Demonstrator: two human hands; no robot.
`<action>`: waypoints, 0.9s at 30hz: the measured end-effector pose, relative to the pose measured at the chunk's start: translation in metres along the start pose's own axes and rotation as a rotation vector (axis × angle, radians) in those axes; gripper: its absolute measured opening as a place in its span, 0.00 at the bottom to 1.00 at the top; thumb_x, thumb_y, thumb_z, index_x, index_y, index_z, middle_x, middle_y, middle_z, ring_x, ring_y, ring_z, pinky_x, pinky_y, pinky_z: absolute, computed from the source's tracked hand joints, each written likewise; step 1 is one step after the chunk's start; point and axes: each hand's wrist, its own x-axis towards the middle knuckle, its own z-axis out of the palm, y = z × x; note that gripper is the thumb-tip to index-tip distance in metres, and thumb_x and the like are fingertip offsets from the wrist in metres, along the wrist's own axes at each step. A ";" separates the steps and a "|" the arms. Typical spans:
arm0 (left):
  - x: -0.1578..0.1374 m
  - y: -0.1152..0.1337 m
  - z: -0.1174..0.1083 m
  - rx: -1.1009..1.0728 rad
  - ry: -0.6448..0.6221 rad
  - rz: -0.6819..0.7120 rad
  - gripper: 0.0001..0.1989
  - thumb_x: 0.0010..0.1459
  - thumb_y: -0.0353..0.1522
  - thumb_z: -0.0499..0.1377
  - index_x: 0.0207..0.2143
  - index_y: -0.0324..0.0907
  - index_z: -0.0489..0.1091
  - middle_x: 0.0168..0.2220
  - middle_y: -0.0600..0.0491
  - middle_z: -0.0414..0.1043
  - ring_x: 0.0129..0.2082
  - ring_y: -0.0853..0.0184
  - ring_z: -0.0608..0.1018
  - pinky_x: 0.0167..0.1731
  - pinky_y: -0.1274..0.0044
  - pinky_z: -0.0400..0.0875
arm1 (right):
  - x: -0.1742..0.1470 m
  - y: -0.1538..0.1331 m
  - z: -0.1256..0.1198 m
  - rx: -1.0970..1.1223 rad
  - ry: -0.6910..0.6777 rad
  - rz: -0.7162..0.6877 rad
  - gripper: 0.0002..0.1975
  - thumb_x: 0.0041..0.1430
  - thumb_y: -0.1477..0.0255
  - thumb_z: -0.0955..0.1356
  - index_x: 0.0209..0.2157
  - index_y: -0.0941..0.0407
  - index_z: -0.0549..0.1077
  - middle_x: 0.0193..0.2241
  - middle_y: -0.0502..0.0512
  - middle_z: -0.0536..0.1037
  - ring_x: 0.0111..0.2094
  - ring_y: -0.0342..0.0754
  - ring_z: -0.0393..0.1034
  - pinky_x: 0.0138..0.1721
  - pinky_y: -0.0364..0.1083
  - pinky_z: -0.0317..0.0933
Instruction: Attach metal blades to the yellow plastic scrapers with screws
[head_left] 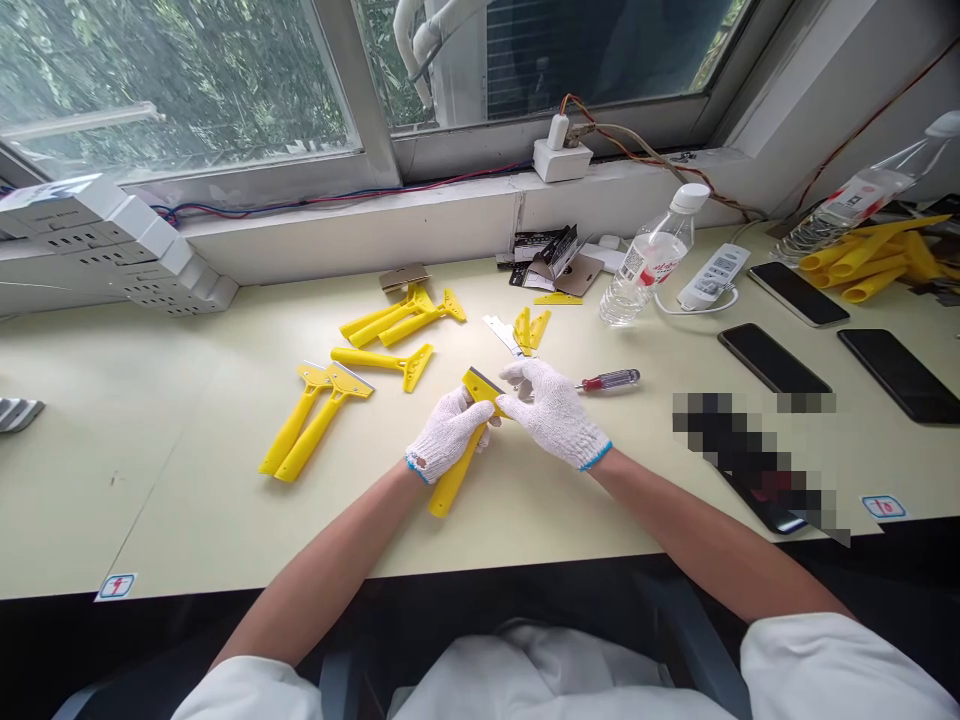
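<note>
My left hand point(448, 432), in a white knit glove with a blue cuff, is closed around a yellow scraper point(455, 482) just below its head. The handle slants down toward the table's front edge. My right hand point(553, 408), gloved alike, has its thumb and fingers closed at the right end of the scraper's head, where a dark blade edge shows. Beyond my right hand lie small yellow plates point(531, 330) and flat metal blades point(501, 334). A screwdriver point(611, 381) with a red and clear handle rests beside that hand.
Left of my hands lie two scrapers with blades point(319, 425); several yellow scraper handles point(401, 318) lie behind. Black packaging point(555, 258), a water bottle point(651, 255), a power strip point(714, 277) and phones point(776, 358) stand or lie toward the right. White boxes point(112, 240) are far left.
</note>
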 end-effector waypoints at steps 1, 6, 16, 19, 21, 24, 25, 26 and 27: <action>0.000 0.002 0.001 0.000 -0.004 0.005 0.14 0.64 0.42 0.67 0.42 0.42 0.72 0.36 0.52 0.78 0.21 0.72 0.75 0.25 0.75 0.72 | 0.001 0.000 -0.002 0.044 -0.055 0.053 0.16 0.61 0.66 0.75 0.49 0.55 0.84 0.42 0.57 0.84 0.37 0.51 0.76 0.42 0.51 0.71; -0.002 0.004 0.002 0.007 -0.046 0.024 0.13 0.64 0.41 0.66 0.42 0.42 0.72 0.35 0.54 0.77 0.20 0.72 0.74 0.23 0.76 0.70 | 0.005 -0.001 -0.010 0.190 -0.238 0.180 0.10 0.60 0.65 0.73 0.33 0.57 0.83 0.31 0.54 0.83 0.32 0.48 0.74 0.34 0.46 0.65; -0.002 0.000 -0.001 0.027 -0.075 0.004 0.14 0.67 0.43 0.66 0.40 0.41 0.73 0.33 0.53 0.77 0.20 0.71 0.74 0.25 0.74 0.71 | 0.004 -0.001 -0.010 0.295 -0.293 0.227 0.09 0.58 0.65 0.74 0.31 0.56 0.78 0.28 0.52 0.80 0.30 0.46 0.73 0.32 0.44 0.63; -0.002 0.000 -0.002 0.012 -0.082 -0.001 0.13 0.66 0.42 0.65 0.39 0.41 0.74 0.33 0.52 0.78 0.20 0.71 0.74 0.25 0.74 0.71 | 0.008 0.004 -0.015 0.248 -0.314 0.203 0.10 0.63 0.63 0.73 0.35 0.56 0.81 0.30 0.53 0.81 0.32 0.47 0.74 0.35 0.45 0.65; -0.002 0.002 -0.002 0.006 -0.079 -0.010 0.13 0.66 0.42 0.65 0.38 0.41 0.75 0.33 0.51 0.78 0.20 0.70 0.74 0.25 0.74 0.71 | 0.014 0.006 -0.025 0.195 -0.240 0.182 0.13 0.67 0.61 0.71 0.36 0.56 0.81 0.31 0.53 0.81 0.33 0.47 0.73 0.37 0.46 0.65; -0.003 0.005 -0.002 0.011 -0.069 -0.020 0.14 0.66 0.42 0.64 0.36 0.40 0.75 0.32 0.50 0.78 0.20 0.71 0.74 0.25 0.73 0.71 | 0.021 0.009 -0.043 0.041 -0.111 0.113 0.15 0.69 0.60 0.70 0.34 0.56 0.80 0.32 0.53 0.81 0.34 0.48 0.72 0.38 0.48 0.63; -0.003 0.005 -0.002 0.011 -0.069 -0.021 0.14 0.66 0.42 0.64 0.35 0.40 0.75 0.32 0.50 0.78 0.19 0.71 0.74 0.25 0.73 0.71 | 0.022 0.009 -0.048 -0.003 -0.128 0.086 0.14 0.69 0.61 0.70 0.34 0.56 0.81 0.32 0.53 0.81 0.35 0.49 0.72 0.38 0.48 0.63; -0.003 0.006 -0.002 0.010 -0.070 -0.020 0.13 0.66 0.41 0.64 0.35 0.40 0.75 0.32 0.50 0.78 0.19 0.71 0.74 0.25 0.73 0.71 | 0.022 0.010 -0.052 -0.034 -0.169 0.061 0.14 0.68 0.61 0.70 0.34 0.55 0.81 0.32 0.54 0.82 0.36 0.50 0.73 0.38 0.48 0.63; -0.004 0.006 -0.002 0.007 -0.073 -0.018 0.13 0.66 0.41 0.64 0.35 0.40 0.75 0.32 0.50 0.78 0.20 0.71 0.74 0.25 0.73 0.71 | 0.022 0.010 -0.055 -0.048 -0.220 0.041 0.12 0.66 0.62 0.71 0.34 0.55 0.82 0.32 0.54 0.82 0.37 0.52 0.73 0.38 0.49 0.63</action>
